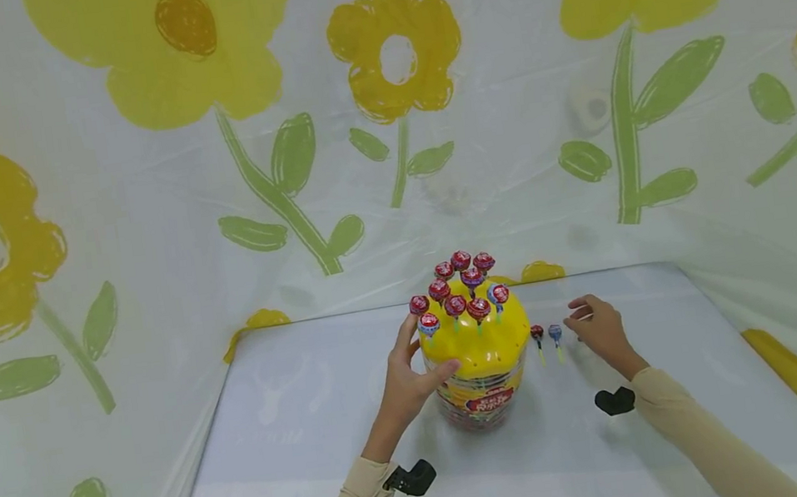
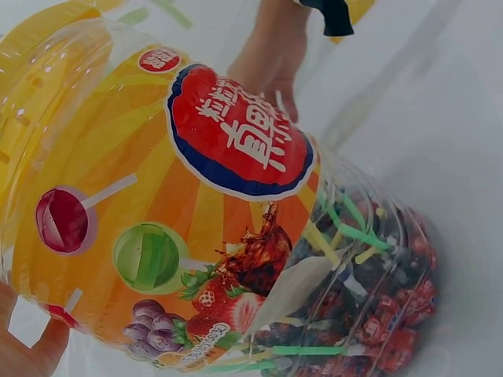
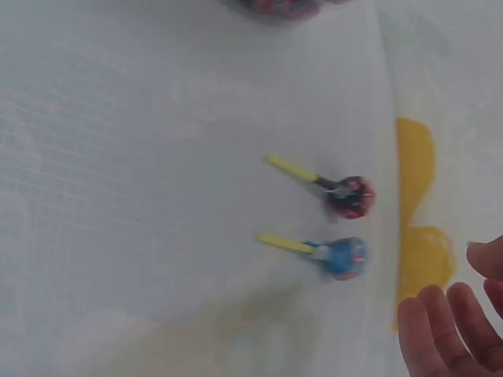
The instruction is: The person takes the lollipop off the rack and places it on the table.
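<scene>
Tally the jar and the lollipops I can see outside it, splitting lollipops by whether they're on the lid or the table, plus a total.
Jar: 1
Lollipops on lid: 10
Lollipops on table: 2
Total: 13

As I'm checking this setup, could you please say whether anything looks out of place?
Nothing stands out as spilled or damaged. The jar is upright, lollipops standing in its yellow lid. A red lollipop and a blue lollipop lie loose on the table, but neatly side by side, so they seem placed rather than dropped.
</scene>
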Demonstrator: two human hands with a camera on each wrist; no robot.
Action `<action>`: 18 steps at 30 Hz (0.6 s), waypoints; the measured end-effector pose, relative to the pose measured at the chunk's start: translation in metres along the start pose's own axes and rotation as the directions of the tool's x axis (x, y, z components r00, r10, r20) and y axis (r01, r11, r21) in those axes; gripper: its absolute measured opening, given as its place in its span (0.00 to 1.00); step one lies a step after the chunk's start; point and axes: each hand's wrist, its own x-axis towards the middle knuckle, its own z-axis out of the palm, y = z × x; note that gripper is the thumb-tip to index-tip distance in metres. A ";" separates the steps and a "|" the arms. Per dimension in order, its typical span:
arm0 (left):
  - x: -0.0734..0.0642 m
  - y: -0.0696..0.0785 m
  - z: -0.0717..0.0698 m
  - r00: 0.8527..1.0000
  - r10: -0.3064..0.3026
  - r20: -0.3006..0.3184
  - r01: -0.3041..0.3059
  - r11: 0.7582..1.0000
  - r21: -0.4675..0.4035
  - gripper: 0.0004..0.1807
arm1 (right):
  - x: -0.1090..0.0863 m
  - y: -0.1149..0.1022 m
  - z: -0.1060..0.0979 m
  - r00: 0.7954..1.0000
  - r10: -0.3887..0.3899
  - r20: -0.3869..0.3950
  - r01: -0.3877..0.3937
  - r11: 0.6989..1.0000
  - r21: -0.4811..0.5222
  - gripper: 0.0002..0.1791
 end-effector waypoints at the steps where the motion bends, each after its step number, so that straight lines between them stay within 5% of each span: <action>1: 0.000 0.000 0.000 1.000 -0.001 0.002 0.001 1.000 0.001 0.43 | 0.000 -0.003 -0.004 1.000 -0.011 0.002 0.011 1.000 0.001 0.18; 18: 0.000 -0.001 0.000 1.000 -0.004 0.002 0.004 1.000 0.002 0.42 | -0.009 -0.063 -0.044 0.975 -0.222 -0.010 0.223 0.974 0.039 0.13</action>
